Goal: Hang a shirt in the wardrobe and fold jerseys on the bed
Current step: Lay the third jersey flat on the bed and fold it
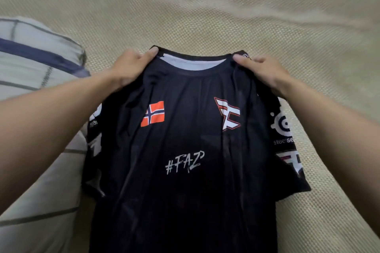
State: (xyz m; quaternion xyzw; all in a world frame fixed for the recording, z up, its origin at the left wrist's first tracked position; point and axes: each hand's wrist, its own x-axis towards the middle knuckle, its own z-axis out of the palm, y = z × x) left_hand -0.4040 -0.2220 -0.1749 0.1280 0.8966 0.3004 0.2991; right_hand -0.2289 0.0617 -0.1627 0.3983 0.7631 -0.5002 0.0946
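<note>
The bed [226,6] fills the frame, covered with a tan woven mat that is rumpled toward the top. Over it, in the centre and lower half, hangs the black jersey [185,139], front side up, held by its shoulders. At the left edge lies a pale checked pillow [30,57]. The left hand [127,65] pinches the shoulder seam just left of the collar; the right hand [261,72] pinches the seam just right of it.

To do this step well, I'd say lower the jersey flat onto the mat, keeping both shoulders level and taut so the sleeves spread without creases, then fold.

No box, basket or other container is in sight.
</note>
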